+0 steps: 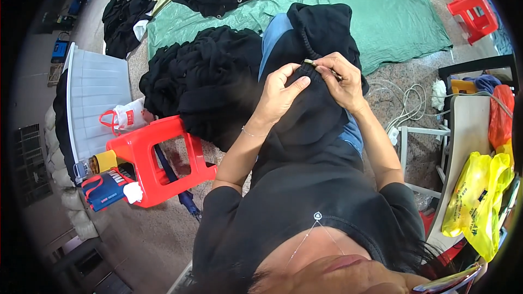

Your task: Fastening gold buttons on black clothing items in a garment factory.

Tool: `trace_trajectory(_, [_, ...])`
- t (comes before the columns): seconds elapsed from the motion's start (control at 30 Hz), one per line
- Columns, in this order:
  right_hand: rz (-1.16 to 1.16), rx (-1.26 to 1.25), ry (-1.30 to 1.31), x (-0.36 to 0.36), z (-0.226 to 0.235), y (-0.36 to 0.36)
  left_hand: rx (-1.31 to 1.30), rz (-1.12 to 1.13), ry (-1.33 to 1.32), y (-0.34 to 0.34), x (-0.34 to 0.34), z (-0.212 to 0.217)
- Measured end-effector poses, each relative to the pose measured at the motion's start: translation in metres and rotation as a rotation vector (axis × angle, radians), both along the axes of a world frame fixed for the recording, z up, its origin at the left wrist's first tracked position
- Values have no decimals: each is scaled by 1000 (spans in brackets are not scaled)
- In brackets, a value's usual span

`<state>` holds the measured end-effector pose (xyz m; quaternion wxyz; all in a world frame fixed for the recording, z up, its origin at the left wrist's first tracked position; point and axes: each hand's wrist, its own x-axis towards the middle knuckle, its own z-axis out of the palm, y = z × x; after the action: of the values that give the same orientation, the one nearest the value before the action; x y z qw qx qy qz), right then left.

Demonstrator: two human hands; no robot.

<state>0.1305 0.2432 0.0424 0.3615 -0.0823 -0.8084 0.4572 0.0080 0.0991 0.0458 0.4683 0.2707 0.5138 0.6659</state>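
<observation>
While the left hand (278, 93) pinches black cloth (315, 95), the right hand (343, 82) does likewise; both are nearly closed.

Left grip (277, 95) and right grip (344, 82) pinch close together ahead of the chest (316, 244), thumbs (299, 85) near bent index fingers (328, 61); forearms (243, 154) angle inward from either side of the chest, elbows (393, 175) bent
</observation>
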Motion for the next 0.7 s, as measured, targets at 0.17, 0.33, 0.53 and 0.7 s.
trace_trajectory(0.17, [-71,-132,-34,-3,-11,-9,47,276,344,9,11,-15])
trace_trajectory(0.33, [-74,-243,-45,-3,-19,-13,-9,191,292,3,8,-10])
trace_trajectory(0.53, [17,-295,-123,-3,-30,-15,-76,321,483,-2,13,-24])
trace_trajectory(0.7, [-16,-347,-224,14,-18,-11,-97,395,570,-4,15,-29])
